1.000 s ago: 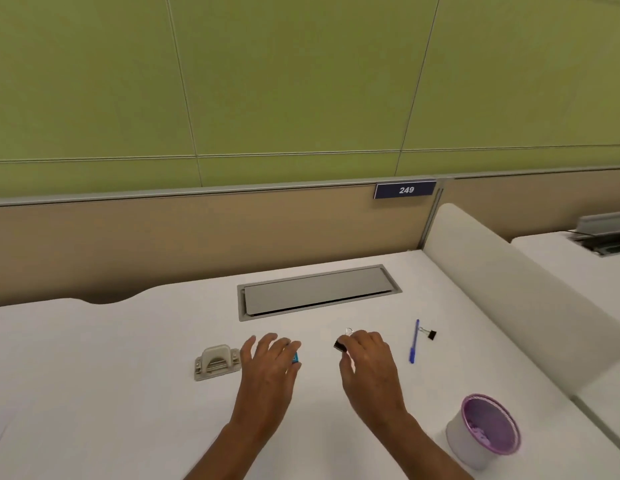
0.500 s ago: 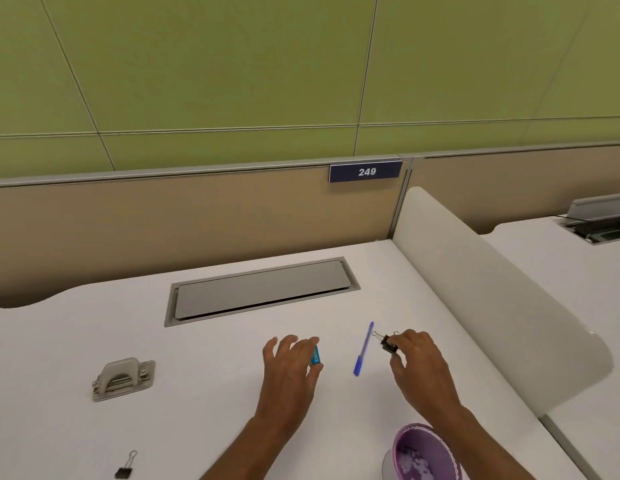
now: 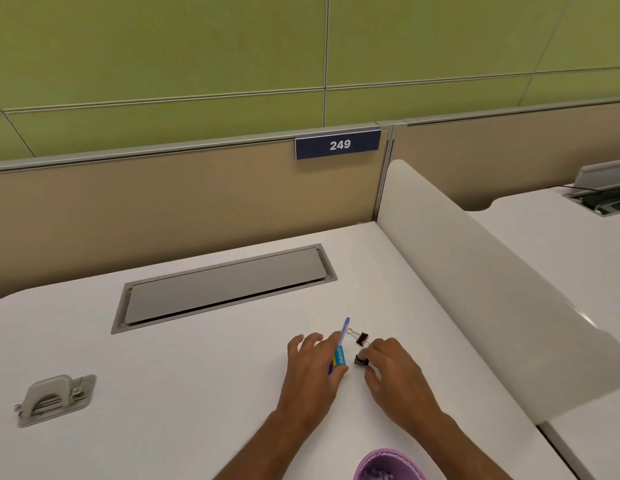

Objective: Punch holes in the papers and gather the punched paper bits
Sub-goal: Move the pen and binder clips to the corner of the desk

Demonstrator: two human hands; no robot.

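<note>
Paper bits (image 3: 377, 474), pale and small, lie inside the round purple cup (image 3: 388, 460) at the bottom edge of the frame, right of centre; only the cup's upper rim and part of its inside show. It stands on the white tabletop (image 3: 197, 393), between the two forearms that come up from the lower edge.

Above the cup, near the middle of the frame, the left hand (image 3: 313, 372) lies palm down with fingers loosely spread, and a small blue and yellow eraser-like block (image 3: 339, 356) is pinched between its thumb and forefinger. A slim blue pen (image 3: 344, 329) slants up and away from behind that block; whether the hand touches the pen I cannot tell. Just right of it, the right hand (image 3: 395, 375) is curled narrow, its fingertips closed on a small black binder clip (image 3: 360, 360). A second black binder clip with wire handles (image 3: 362, 337) rests on the tabletop just above, beside the pen tip.

At the lower left of the frame sits a grey metal hole punch (image 3: 54, 398), well apart from both hands.

Farther back, centre of the frame, a grey rectangular cable hatch (image 3: 225, 285) is set flush in the tabletop. A white curved side divider (image 3: 474, 271) runs along the right. Behind stands a tan partition (image 3: 163, 202) with a dark blue plate reading 249 (image 3: 338, 144), and a green panelled wall (image 3: 232, 46) above it.
</note>
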